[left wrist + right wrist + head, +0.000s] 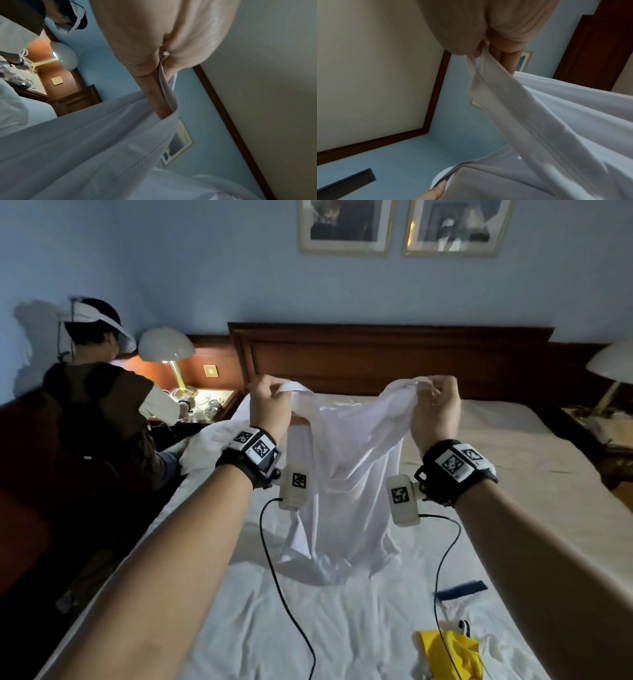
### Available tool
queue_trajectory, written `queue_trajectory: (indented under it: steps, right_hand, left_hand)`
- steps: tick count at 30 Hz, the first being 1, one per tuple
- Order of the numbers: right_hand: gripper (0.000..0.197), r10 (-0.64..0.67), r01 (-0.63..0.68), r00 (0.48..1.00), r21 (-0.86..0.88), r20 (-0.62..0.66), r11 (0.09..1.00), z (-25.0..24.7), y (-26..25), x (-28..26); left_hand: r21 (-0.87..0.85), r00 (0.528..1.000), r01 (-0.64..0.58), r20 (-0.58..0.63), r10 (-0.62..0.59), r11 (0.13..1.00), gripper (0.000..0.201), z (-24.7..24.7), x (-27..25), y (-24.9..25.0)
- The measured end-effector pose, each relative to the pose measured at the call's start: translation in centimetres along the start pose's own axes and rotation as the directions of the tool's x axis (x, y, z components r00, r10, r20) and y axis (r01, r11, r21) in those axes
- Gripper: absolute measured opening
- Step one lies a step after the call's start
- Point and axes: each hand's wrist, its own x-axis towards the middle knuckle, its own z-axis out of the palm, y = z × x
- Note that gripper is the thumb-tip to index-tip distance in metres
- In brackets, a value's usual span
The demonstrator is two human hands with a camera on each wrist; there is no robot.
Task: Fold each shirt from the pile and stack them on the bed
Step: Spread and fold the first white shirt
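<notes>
At the far left a second person (99,392) bends over a nightstand by a lit lamp (166,345), beside the bed (513,460). The left hand (270,402) pinches one top corner of a white shirt (346,474) and the right hand (436,405) pinches the other, so the shirt hangs between them with its lower edge crumpled on the sheet. Nearer on the right of the bed lie a dark blue strip (460,590) and a yellow cloth (448,652)

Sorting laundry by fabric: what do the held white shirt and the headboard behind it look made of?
White shirt: thin woven cloth, probably cotton or a blend; it drapes softly, lets light through, and shows stitched hems. Headboard: dark reddish wood with a smooth, slightly glossy finish and a raised panel frame.
</notes>
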Motion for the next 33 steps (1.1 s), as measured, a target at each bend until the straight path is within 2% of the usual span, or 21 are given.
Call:
queue_trajectory:
  steps: [3, 5, 8, 10, 13, 16, 18, 22, 24, 27, 29, 30, 33]
  right_hand:
    - [0.012, -0.024, 0.027, 0.997, 0.046, -0.067, 0.999, -1.0, -2.0, -1.6]
    - [0.016, 0.007, -0.004, 0.996, 0.031, -0.084, 1.0, -1.9, -1.8, -3.9]
    - [0.02, 0.141, -0.144, 0.982, -0.014, -0.121, 0.989, -3.2, 0.6, -8.5]
    - [0.021, 0.236, -0.247, 0.959, -0.058, -0.156, 0.967, -4.5, 3.4, -12.3]
    - [0.021, 0.354, -0.384, 0.914, -0.147, -0.197, 0.911, -7.0, 8.9, -18.3]
    - [0.023, 0.499, -0.547, 0.836, -0.293, -0.227, 0.784, -9.8, 14.8, -24.4]
    - [0.027, 0.559, -0.611, 0.791, -0.354, -0.248, 0.708, -11.7, 18.6, -28.7]
    - [0.027, 0.65, -0.713, 0.69, -0.455, -0.319, 0.533, -15.0, 24.2, -36.4]
    - [0.023, 0.682, -0.738, 0.648, -0.502, -0.339, 0.451, -16.8, 26.7, -39.8]
    - [0.018, 0.737, -0.779, 0.573, -0.519, -0.36, 0.352, -19.8, 31.5, -44.4]
    - [0.017, 0.757, -0.803, 0.53, -0.513, -0.383, 0.304, -21.4, 32.9, -46.8]
    - [0.018, 0.755, -0.81, 0.521, -0.508, -0.399, 0.291, -21.9, 33.1, -47.6]
    - [0.025, 0.766, -0.803, 0.517, -0.526, -0.382, 0.28, -22.8, 33.7, -49.5]
  left_hand:
    - [-0.086, 1.0, 0.01, -0.021, -0.012, 0.996, 0.016, -2.1, -1.3, 0.6]
    - [-0.165, 0.996, 0.046, -0.062, -0.057, 0.985, 0.015, -3.4, -4.7, 1.1]
    - [-0.34, 0.977, 0.165, -0.074, -0.202, 0.926, 0.015, -5.6, -10.8, -1.0]
    - [-0.39, 0.94, 0.268, -0.094, -0.328, 0.881, 0.018, -7.4, -15.1, -4.2]
    - [-0.41, 0.846, 0.412, -0.16, -0.509, 0.814, 0.02, -10.3, -21.5, -11.0]
    - [-0.401, 0.72, 0.543, -0.231, -0.655, 0.738, 0.02, -13.3, -27.3, -18.9]
    - [-0.369, 0.621, 0.64, -0.268, -0.736, 0.674, 0.027, -15.4, -30.9, -24.1]
    - [-0.322, 0.426, 0.789, -0.327, -0.844, 0.523, 0.045, -19.0, -36.5, -32.2]
    - [-0.293, 0.353, 0.841, -0.34, -0.871, 0.455, 0.046, -20.8, -38.5, -34.8]
    - [-0.081, 0.323, 0.919, -0.402, -0.857, 0.385, 0.031, -23.6, -41.2, -39.2]
    - [-0.041, 0.301, 0.939, -0.376, -0.876, 0.341, 0.024, -25.2, -43.3, -42.1]
    - [0.005, 0.303, 0.946, -0.362, -0.882, 0.323, 0.025, -25.8, -44.2, -43.5]
    - [0.206, 0.352, 0.933, -0.371, -0.859, 0.294, 0.036, -26.5, -45.8, -44.9]
